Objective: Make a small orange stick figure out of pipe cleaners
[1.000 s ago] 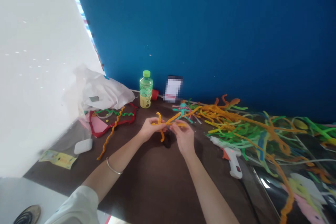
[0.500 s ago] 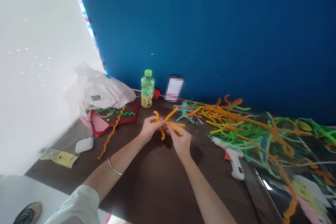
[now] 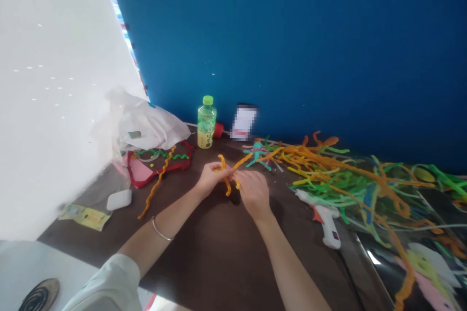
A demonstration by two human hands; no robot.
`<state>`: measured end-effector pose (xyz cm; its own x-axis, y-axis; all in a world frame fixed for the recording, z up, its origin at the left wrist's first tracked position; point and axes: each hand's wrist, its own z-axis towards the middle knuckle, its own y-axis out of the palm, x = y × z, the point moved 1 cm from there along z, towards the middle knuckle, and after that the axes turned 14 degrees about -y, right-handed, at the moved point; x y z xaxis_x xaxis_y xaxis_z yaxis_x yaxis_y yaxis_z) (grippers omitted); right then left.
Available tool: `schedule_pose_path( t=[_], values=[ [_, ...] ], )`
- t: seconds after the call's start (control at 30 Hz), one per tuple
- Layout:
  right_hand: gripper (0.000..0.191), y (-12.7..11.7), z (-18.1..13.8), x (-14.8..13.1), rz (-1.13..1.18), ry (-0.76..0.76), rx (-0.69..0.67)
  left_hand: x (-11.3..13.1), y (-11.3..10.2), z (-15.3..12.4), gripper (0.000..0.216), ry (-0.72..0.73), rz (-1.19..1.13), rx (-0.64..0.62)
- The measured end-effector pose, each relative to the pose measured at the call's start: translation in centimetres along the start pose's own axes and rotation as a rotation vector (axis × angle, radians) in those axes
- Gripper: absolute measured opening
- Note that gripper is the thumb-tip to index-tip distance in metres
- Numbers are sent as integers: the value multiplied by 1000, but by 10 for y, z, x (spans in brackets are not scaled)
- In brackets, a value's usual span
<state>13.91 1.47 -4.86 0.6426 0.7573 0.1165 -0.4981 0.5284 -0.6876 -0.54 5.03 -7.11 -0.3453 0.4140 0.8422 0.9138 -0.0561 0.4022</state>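
Observation:
Between my two hands is an orange pipe cleaner figure with several ends sticking out. My left hand pinches it near its middle, one strand rising above the fingers and one hanging below. My right hand is closed around its right side, back of the hand facing up, covering part of the strands. Just beyond my hands lies a small teal pipe cleaner figure with a pink twisted strand around it. A wavy orange pipe cleaner rests on the table to the left.
A white glue gun and a heap of coloured pipe cleaners lie to the right. A green-capped bottle and a phone stand by the blue wall. At left are a plastic bag, a white case and a yellow packet.
My right hand has turned palm-down and moved over the right-hand strands, hiding most of them. My left hand keeps its pinch. The view has shifted slightly.

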Motion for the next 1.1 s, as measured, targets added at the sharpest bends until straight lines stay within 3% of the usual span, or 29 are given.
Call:
schedule_pose_path(
  t=[0.1,0.23,0.4,0.5,0.63,0.87,1.0,1.1],
  values=[
    [20,5,-2,2,123,171,19,2,0,-2,31,24,57,-26],
    [19,9,-1,2,329,495,144,6,0,-5,32,52,107,-41],
    [24,9,5,3,885,943,289,6,-1,-5,33,22,107,-95],
    [26,9,7,3,1258,1103,336,5,-1,-5,31,-43,47,-150],
    [25,12,8,0,1543,1130,348,6,1,-6,28,-145,-47,-268],
    [22,22,6,-4,1618,1132,406,4,-1,-7,25,-237,-148,-386],
    [20,26,7,-9,1503,1123,465,3,0,-8,27,-259,-172,-378],
    [25,23,7,-9,1207,1019,561,3,1,-6,27,-261,-190,-333]
  ],
)
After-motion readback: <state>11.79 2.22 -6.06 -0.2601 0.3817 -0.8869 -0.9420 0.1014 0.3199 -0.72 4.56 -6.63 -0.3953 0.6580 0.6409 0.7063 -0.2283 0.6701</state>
